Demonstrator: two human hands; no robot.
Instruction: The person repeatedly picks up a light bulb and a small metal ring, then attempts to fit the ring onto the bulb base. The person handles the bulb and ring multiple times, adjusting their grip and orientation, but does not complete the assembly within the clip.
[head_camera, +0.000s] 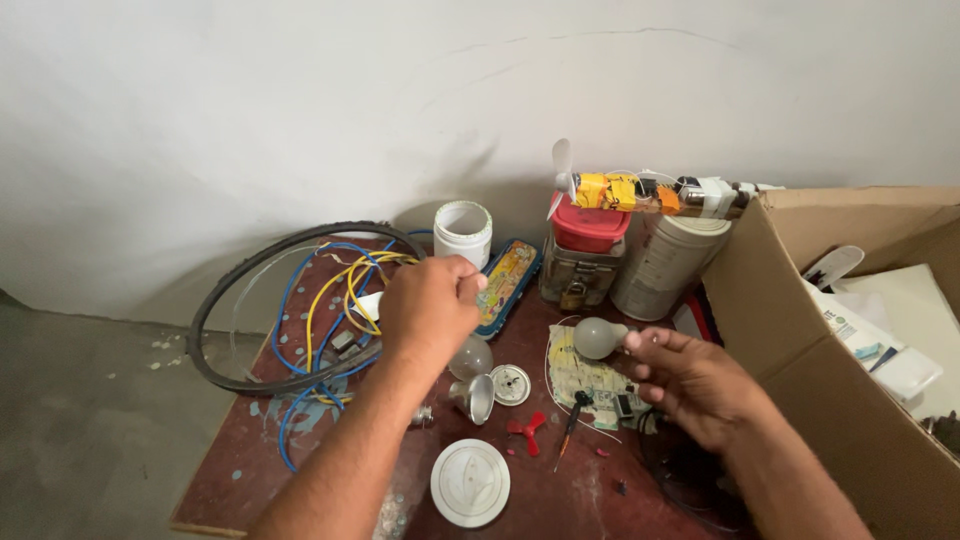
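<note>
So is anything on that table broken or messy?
Yes. A bulb lies beside its loose metal cone and round cap, apparently taken apart. The right hand holds another bulb. Wires sprawl tangled at left.

Frosted bulb (598, 338) lying sideways btwn fingertips, just above circuit board (585, 381).

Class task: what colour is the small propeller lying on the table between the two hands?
The small propeller is red, seen in the head view.
</note>
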